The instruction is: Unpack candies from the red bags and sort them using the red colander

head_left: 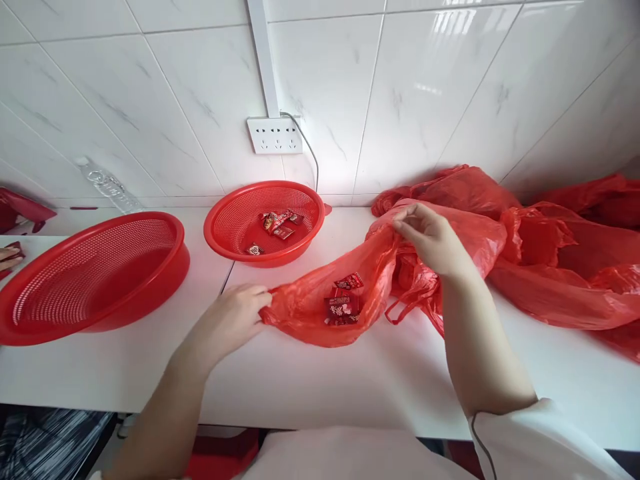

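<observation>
A red plastic bag [300, 313] is stretched between both hands above the white table, its mouth spread wide. Its left edge is pinched in my left hand [233, 317], fingers closed. My right hand [425, 237] grips the upper right edge between thumb and fingers. Several small dark red wrapped packets [343, 303] lie inside the bag. Behind it stands a round red basket [215, 227] with a few similar packets [277, 223] at its bottom.
A larger red basket [173, 233] stands at the left, with a clear plastic bottle [113, 187] behind it. Red plastic bags [565, 280] crowd the right side. A socket panel [275, 136] with a cable is on the tiled wall. At the far left edge, another person's fingers [7, 253] show.
</observation>
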Motion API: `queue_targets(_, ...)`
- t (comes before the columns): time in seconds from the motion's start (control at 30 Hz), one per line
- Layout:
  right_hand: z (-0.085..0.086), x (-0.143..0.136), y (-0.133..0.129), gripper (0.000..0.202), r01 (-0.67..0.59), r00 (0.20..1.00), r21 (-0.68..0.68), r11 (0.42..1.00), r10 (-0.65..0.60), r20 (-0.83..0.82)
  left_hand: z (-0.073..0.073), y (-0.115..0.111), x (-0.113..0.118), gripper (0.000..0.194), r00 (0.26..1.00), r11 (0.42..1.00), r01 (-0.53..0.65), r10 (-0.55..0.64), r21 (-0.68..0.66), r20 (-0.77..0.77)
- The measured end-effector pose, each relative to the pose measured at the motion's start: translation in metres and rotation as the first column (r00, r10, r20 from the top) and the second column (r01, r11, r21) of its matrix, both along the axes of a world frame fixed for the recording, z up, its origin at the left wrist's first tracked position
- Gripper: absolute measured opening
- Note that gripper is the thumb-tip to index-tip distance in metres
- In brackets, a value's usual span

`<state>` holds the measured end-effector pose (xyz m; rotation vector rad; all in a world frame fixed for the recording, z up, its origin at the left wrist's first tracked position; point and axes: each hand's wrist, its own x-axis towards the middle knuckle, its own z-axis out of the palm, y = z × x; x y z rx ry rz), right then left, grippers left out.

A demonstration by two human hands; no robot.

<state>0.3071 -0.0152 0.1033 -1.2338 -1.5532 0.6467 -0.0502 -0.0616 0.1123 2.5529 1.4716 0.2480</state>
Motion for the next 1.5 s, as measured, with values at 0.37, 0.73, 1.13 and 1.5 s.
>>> queue_targets(0.37,0.017,-0.038,-0.008,0.023,0.117,0.956,0.115,0.986,-0.144,0.256,0.059,0.032,0.006,0.038,0.978,0.998,-0.065,0.063,0.003,0.199)
queue_targets(0.73,0.001,-0.011,-0.003,0.020,0.119,0.790,-0.009,0.993,-0.089,0.607,0.057,0.048,0.036,0.041,0.820,0.978,-0.157,0.052,0.136,0.571)
queue_targets(1.13,0.027,-0.031,-0.010,0.027,0.226,0.947,0.236,0.945,-0.156,-0.281,0.063,0.028,0.037,0.032,0.684,0.883,-0.378,0.064,0.277,0.727)
queue_targets(1.5,0.025,-0.033,-0.018,0.025,0.057,0.935,0.233,0.971,0.030,-0.354,0.039,0.072,0.050,0.024,0.005,0.993,-0.120,-0.004,0.005,1.000)
